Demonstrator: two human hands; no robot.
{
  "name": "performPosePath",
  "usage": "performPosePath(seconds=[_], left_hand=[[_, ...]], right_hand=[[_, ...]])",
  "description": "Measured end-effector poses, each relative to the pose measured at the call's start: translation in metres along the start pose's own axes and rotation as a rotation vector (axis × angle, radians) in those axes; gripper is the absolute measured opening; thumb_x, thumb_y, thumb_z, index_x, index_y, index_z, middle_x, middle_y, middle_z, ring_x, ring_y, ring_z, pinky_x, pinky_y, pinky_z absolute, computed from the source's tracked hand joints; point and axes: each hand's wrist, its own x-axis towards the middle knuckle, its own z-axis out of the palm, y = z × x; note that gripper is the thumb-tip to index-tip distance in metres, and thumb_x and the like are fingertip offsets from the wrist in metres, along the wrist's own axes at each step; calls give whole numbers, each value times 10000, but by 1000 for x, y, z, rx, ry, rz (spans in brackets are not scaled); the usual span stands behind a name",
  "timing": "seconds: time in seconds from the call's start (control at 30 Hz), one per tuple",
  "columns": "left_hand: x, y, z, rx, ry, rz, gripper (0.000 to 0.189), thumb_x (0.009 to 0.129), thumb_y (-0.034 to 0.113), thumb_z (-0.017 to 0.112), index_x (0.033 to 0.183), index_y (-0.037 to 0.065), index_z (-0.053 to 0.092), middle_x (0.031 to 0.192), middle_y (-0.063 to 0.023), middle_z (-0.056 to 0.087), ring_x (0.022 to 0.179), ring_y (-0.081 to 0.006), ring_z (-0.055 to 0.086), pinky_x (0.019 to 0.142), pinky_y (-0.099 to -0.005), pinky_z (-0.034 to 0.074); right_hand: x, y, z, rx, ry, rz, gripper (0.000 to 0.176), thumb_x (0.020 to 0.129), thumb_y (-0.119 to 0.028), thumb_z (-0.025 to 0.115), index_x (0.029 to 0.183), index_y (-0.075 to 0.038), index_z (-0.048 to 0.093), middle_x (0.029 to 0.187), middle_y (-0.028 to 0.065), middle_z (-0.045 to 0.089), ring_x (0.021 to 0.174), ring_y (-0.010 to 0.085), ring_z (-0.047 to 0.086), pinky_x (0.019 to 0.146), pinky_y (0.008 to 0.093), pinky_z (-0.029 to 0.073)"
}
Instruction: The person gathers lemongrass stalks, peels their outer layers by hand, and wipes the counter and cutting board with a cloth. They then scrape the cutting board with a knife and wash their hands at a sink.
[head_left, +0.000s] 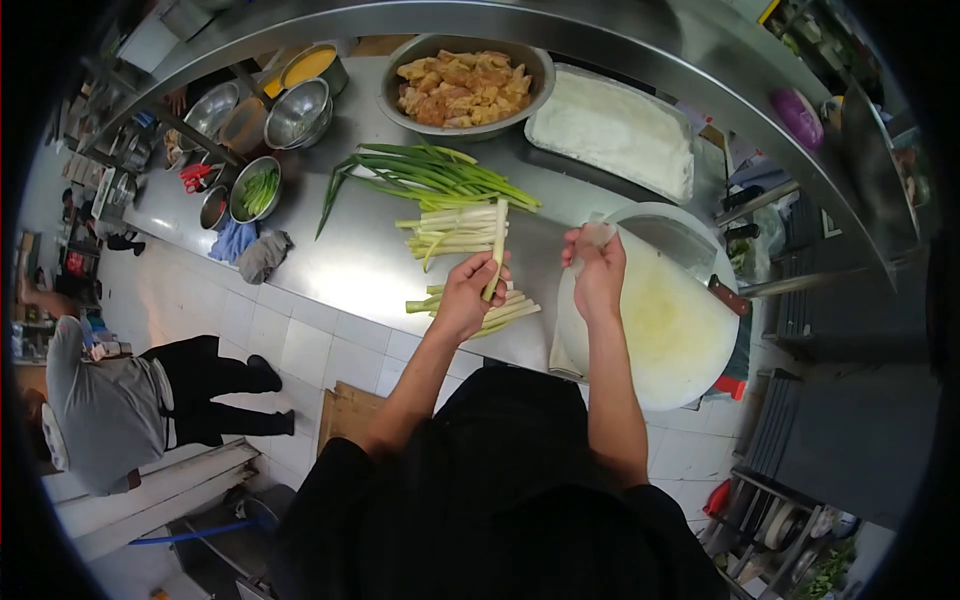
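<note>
Left hand (465, 297) clamped on pale green scallion stalk (497, 240). Right hand (598, 272) pinched shut on whitish peel scrap (598, 235), over round white cutting board (675, 335). Beyond, round steel bowl (540, 75) holds browned meat pieces (462, 88).

A long shiny steel counter (350, 265) runs across the room, and a curved steel shelf (600, 25) sits over its far side. The floor (300, 345) is made of white square tiles, with a brown board (345, 410) lying flat on it near the counter and a blue hose (195, 532) lower down. At the left a person in a grey top (100, 405) bends over, and a dark rack (790, 510) stands at the lower right.
</note>
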Motion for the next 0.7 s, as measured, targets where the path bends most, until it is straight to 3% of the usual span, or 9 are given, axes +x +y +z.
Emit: performPosePath(seconds=[0.07,0.17,0.27,0.33,0.4,0.5,0.7], left_hand=[[-2,2,2,-77,3,-32,253,968,128,456,1161,-11,543,844,-38,561,680,-108,503,575,-247,414],[-2,0,5,-164,-3,-81,251,974,137,440,1154,-2,547,832,-29,554,679,-105,487,575,-243,397],[-2,-9,7,-78,7,-65,243,975,137,439,1140,1,554,826,-22,553,686,-99,486,578,-240,400],[-3,-15,5,9,24,-32,240,976,138,438,1134,2,557,827,-20,556,687,-95,485,577,-239,400],[-4,-20,2,119,9,9,240,976,140,436,1125,0,562,844,-24,571,693,-94,497,585,-244,417],[-8,-22,1,135,5,-11,238,961,113,467,1148,-7,555,885,-33,581,706,-100,519,609,-253,446],[-7,-25,4,252,-52,60,285,924,37,517,1204,-11,529,989,-56,591,828,-120,576,686,-288,499]], right_hand=[[-9,6,0,8,-54,54,128,866,-11,495,989,-24,525,839,47,581,631,94,494,538,246,415],[-26,19,11,-264,-231,175,161,831,-69,594,977,-19,546,797,20,579,634,76,508,547,236,415],[-37,21,24,-387,-306,98,191,825,-96,625,981,-10,556,776,31,596,641,80,536,579,243,441],[-36,22,22,-430,-294,173,173,842,-114,630,958,4,583,786,14,613,708,80,551,624,239,439],[-30,28,17,-590,-281,-22,178,829,-148,628,840,22,573,688,70,591,584,122,514,575,302,438],[-26,25,12,-636,-266,67,209,829,-161,622,768,31,566,643,73,579,567,152,499,555,330,422],[-24,22,10,-758,-245,73,239,827,-196,630,797,35,579,637,111,586,573,170,515,558,340,428]])
